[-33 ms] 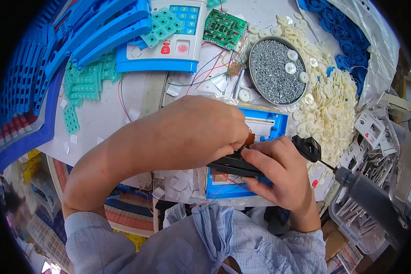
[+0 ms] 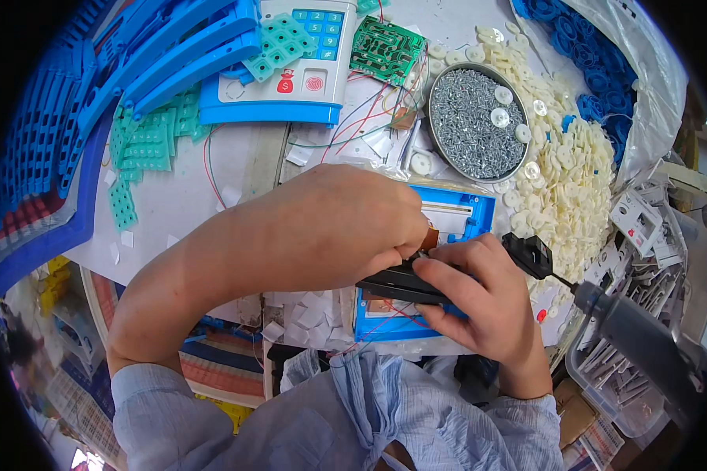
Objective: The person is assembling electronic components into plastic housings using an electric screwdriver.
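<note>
The long black plastic part (image 2: 401,284) lay slantwise over the open blue rectangular plastic case (image 2: 485,213), right in front of you; couldn't tell if it touched the case. Your R hand (image 2: 483,294) was clamped on it, thumb on the near side, fingers on top, prob. to steady it. Your L hand (image 2: 373,228) was curled at its upper edge, prob. for fine finger work, but w/ the fingertips hidden I can't tell if they'd closed on anything.

In the way: your L forearm hid the case's far-left side, thin red wires (image 2: 405,313) crossed its near part, & a grey cylindrical tool w/ thin shaft (image 2: 632,334) pointed in from the R, its black end block (image 2: 529,255) just beside your R hand.

Farther out on the white table (image 2: 173,216): round metal dish (image 2: 433,133) of silver screws, off-white plastic discs (image 2: 577,177) heaped R of it, green circuit board (image 2: 386,51) beyond.
</note>
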`<action>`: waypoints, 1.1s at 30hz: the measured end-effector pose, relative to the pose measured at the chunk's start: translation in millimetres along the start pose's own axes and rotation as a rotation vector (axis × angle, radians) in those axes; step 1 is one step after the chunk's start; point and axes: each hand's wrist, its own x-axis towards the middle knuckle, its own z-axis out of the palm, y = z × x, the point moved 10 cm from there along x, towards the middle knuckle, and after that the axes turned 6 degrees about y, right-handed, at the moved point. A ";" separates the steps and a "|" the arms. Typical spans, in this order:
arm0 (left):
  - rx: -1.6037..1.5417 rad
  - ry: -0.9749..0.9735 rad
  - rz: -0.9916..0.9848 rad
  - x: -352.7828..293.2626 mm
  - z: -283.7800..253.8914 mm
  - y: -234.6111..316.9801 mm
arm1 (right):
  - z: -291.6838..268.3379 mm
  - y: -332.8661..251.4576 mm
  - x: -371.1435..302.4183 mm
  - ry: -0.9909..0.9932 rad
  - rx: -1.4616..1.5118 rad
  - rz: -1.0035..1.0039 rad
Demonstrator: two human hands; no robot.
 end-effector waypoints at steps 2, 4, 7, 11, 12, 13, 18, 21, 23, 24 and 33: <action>-0.034 0.012 0.027 1.3 0.4 -0.6 | 1.1 -2.0 0.6 -0.028 -0.012 0.003; -0.046 0.012 0.058 2.7 0.6 1.9 | 2.9 -4.7 1.8 -0.063 -0.038 0.011; -0.054 0.002 0.008 1.1 2.1 1.2 | 6.0 -9.5 5.1 -0.125 -0.095 0.027; -0.067 0.015 -0.005 -2.7 3.7 -0.3 | 7.4 -14.6 8.4 -0.165 -0.147 0.012; -0.072 0.022 -0.005 -4.4 4.7 -0.6 | 7.2 -15.8 8.6 -0.163 -0.154 0.000; -0.078 0.028 -0.004 -5.5 5.5 -0.8 | 8.3 -16.4 8.3 -0.174 -0.167 -0.005; -0.098 0.075 -0.051 -12.3 3.7 -0.5 | 13.9 -20.1 8.8 -0.244 -0.223 -0.021; -0.150 0.104 -0.097 -15.4 3.1 -1.7 | 17.2 -20.5 9.7 -0.293 -0.251 -0.015; -0.168 0.126 -0.124 -17.6 2.1 -2.1 | 17.7 -21.0 10.6 -0.297 -0.257 -0.012; -0.167 0.134 -0.140 -18.4 2.0 -2.9 | 18.0 -21.2 10.9 -0.299 -0.260 -0.010; -0.065 0.163 -0.176 -10.1 1.4 -7.2 | 19.8 -20.4 9.1 -0.309 -0.261 -0.002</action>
